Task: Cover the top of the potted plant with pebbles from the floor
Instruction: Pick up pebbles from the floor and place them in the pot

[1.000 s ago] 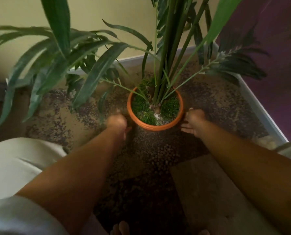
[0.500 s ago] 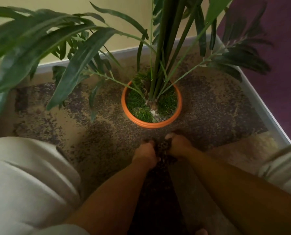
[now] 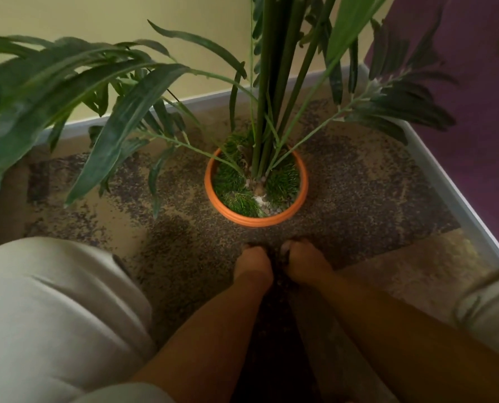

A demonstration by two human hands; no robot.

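An orange pot [image 3: 303, 196] stands on the floor in the corner, with tall green stems [image 3: 267, 117] rising from it and tufts of green grass over its top. Small dark pebbles [image 3: 359, 193] lie scattered on the floor all around the pot. Just in front of the pot, my left hand [image 3: 252, 264] and my right hand [image 3: 302, 264] are pressed side by side on the floor. Both are cupped, with a dark heap of pebbles [image 3: 278, 274] between them. The fingertips are hidden.
Long leaves [image 3: 120, 117] hang over the floor at the left. A pale baseboard [image 3: 452, 190] runs along the purple wall at the right and the yellow wall behind. My knee in light cloth [image 3: 53, 309] fills the lower left.
My hands have come from either side of the pot to meet in front of it and have drawn pebbles together. Since half a second ago they have barely moved.
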